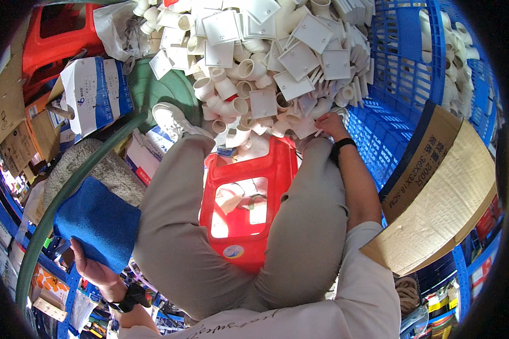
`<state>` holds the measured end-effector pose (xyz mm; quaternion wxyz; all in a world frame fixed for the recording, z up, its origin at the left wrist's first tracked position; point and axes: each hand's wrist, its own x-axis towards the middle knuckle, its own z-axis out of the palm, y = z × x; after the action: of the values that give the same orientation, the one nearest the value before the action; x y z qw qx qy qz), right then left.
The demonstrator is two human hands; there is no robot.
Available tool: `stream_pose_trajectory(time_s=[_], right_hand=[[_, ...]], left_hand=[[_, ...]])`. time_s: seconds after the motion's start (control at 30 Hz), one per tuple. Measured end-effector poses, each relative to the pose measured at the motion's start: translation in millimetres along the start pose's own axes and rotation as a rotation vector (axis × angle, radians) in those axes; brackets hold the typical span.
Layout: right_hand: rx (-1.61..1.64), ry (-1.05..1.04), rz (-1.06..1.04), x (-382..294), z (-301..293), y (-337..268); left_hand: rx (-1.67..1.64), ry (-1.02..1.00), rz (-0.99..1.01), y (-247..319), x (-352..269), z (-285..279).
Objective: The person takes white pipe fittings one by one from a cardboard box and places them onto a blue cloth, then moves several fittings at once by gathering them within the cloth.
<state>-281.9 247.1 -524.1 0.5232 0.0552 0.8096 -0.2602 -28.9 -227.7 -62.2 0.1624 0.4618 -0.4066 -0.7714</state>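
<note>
My left hand (94, 269) holds a folded blue cloth (99, 222) beside my left thigh, with the thumb on top of it. My right hand (333, 126) reaches past my right knee to the near edge of a heap of white plastic parts. Its fingertips touch or lie right by a white piece (306, 128); whether they grip it I cannot tell. In the heap, square white plastic plates (263, 104) lie over white plastic pipe elbows (239, 106).
A red plastic stool (275, 169) stands between my legs. Blue plastic crates (401, 51) and an opened cardboard box (445, 199) flank my right arm. To the left are a green curved tube (72, 193), a grey fluffy cloth (85, 169) and a white-and-blue carton (91, 91).
</note>
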Motion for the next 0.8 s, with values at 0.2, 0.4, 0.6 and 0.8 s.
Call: stream_pose_trajectory(time_s=[0.2, 0.4, 0.6, 0.8], right_hand=[[-0.079, 0.044, 0.042, -3.6, 4.4, -6.5], [-0.267, 0.287, -0.014, -18.0, -0.1, -27.0], [-0.320, 0.399, -0.010, -25.0, -15.8, -37.1], [-0.059, 0.435, 0.060, -47.1, -33.9, -57.1]], left_hand=[[-0.016, 0.017, 0.003, -3.1, 0.7, 1.1], [-0.001, 0.013, -0.007, -3.2, 1.2, -0.7], [-0.014, -0.013, -0.020, -2.8, 1.2, 1.1], [-0.035, 0.015, -0.006, -4.4, -2.9, -2.1]])
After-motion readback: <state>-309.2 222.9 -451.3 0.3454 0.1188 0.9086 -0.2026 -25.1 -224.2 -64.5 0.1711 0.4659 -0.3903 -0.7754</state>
